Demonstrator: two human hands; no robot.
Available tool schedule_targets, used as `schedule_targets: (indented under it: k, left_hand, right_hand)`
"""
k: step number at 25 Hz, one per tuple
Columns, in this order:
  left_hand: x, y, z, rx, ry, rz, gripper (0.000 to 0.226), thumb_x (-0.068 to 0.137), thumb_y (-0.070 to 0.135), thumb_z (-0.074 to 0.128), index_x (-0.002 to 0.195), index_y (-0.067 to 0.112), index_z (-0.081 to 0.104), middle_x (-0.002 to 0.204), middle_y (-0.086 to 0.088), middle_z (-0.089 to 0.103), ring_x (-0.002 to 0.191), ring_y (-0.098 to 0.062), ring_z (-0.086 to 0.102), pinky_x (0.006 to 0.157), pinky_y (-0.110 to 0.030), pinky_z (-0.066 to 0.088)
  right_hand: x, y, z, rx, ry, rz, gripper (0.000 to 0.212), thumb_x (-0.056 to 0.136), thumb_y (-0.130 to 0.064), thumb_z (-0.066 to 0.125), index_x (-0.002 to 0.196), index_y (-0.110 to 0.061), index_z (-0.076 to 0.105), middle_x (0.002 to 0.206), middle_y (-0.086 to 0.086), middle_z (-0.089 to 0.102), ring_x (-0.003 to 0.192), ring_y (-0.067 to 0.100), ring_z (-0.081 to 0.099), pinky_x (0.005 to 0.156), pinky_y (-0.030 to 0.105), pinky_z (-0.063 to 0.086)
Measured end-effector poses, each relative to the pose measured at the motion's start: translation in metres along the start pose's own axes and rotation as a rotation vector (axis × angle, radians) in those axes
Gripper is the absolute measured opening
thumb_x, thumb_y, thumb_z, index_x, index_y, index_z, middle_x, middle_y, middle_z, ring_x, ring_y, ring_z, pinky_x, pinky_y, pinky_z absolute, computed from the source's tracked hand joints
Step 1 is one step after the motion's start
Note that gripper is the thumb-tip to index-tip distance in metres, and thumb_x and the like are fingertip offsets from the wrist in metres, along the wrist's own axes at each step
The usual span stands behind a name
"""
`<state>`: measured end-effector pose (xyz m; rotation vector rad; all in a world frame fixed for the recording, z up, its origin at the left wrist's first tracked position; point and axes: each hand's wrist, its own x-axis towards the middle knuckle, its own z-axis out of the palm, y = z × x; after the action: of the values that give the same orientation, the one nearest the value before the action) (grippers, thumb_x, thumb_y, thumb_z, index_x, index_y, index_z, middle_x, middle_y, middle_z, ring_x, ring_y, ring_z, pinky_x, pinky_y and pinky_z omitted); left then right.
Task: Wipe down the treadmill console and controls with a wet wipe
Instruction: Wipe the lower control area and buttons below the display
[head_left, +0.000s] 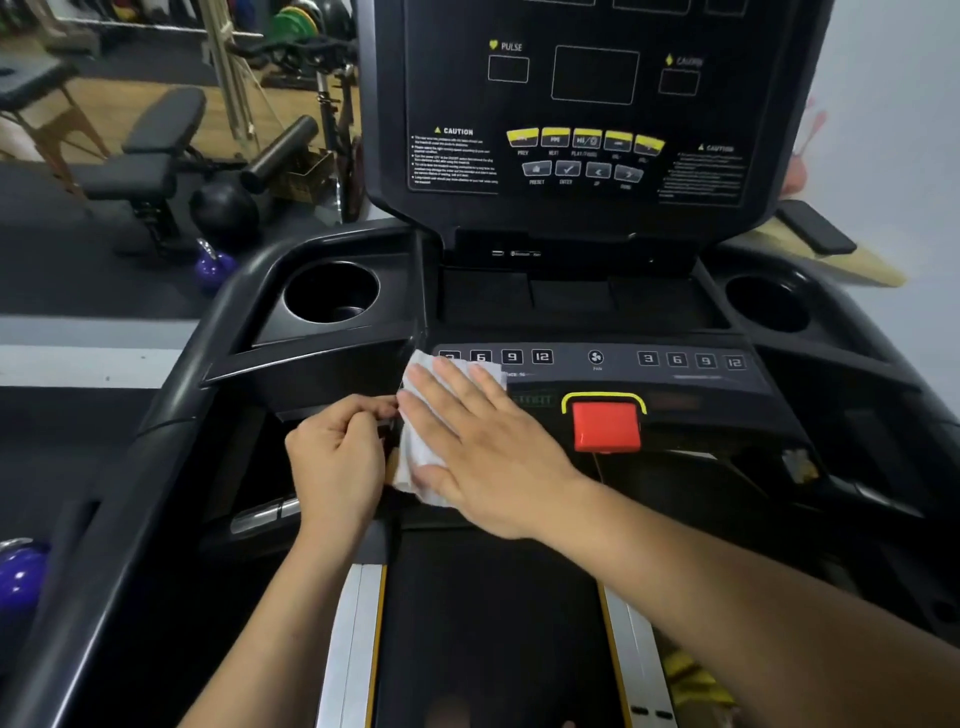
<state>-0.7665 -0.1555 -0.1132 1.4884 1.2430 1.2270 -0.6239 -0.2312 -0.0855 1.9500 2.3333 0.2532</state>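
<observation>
The flat right hand (483, 447) presses the wet wipe (418, 454), its long side pointing up to the number buttons (511, 357), while the curled left hand (337, 457) pinches its edge.

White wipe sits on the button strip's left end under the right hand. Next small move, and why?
Probably slide the right hand and white wet wipe rightward along the black numbered button strip toward the fan button; the wipe covers only its left end, and the rest lies uncovered.
</observation>
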Motion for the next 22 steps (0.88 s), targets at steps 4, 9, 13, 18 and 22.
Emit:
schedule_targets:
  k: [4, 9, 13, 18, 22]
  left_hand:
    - [0.0, 0.0, 0.004, 0.0, 0.003, 0.003, 0.036, 0.072, 0.01, 0.042, 0.064, 0.028, 0.073, 0.078, 0.022, 0.073, 0.082, 0.006, 0.067, 0.07, -0.006, 0.046]
    - [0.002, 0.003, 0.005, 0.021, 0.043, -0.059, 0.035, 0.071, 0.012, 0.043, 0.063, 0.029, 0.073, 0.076, 0.021, 0.073, 0.079, 0.005, 0.067, 0.066, -0.006, 0.045]
    - [0.002, 0.002, 0.004, 0.026, 0.045, -0.015, 0.037, 0.073, 0.01, 0.044, 0.064, 0.032, 0.072, 0.072, 0.02, 0.072, 0.07, 0.005, 0.066, 0.063, -0.009, 0.046]
    - [0.001, 0.0, 0.0, -0.022, -0.001, -0.065, 0.039, 0.075, 0.005, 0.043, 0.071, 0.025, 0.076, 0.078, 0.012, 0.075, 0.079, -0.003, 0.07, 0.073, -0.021, 0.054]
    - [0.002, 0.003, 0.001, -0.001, 0.007, -0.075, 0.038, 0.073, 0.007, 0.043, 0.07, 0.025, 0.076, 0.077, 0.012, 0.075, 0.079, -0.004, 0.07, 0.074, -0.029, 0.056]
  right_hand:
    - [-0.019, 0.045, -0.001, 0.019, -0.048, 0.159, 0.074, 0.095, -0.058, 0.009, 0.154, -0.015, -0.003, 0.162, 0.005, -0.01, 0.146, 0.021, -0.02, 0.119, 0.043, -0.006]
    - [-0.012, 0.038, -0.005, 0.082, -0.071, 0.305, 0.074, 0.095, -0.057, 0.007, 0.153, -0.011, -0.004, 0.161, 0.01, -0.014, 0.145, 0.026, -0.023, 0.118, 0.047, -0.008]
    - [-0.003, -0.014, -0.005, 0.085, -0.004, 0.095, 0.07, 0.099, -0.052, 0.019, 0.154, -0.012, 0.002, 0.162, 0.006, -0.006, 0.146, 0.027, -0.019, 0.117, 0.05, -0.005]
    - [-0.034, -0.027, 0.0, 0.018, -0.016, -0.056, 0.071, 0.098, -0.052, 0.03, 0.153, -0.011, 0.012, 0.162, 0.007, 0.002, 0.148, 0.025, -0.008, 0.119, 0.048, 0.001]
    - [-0.051, -0.004, -0.004, 0.043, -0.017, 0.061, 0.067, 0.099, -0.052, 0.027, 0.154, -0.014, 0.016, 0.161, 0.003, 0.012, 0.149, 0.02, 0.002, 0.12, 0.043, 0.005]
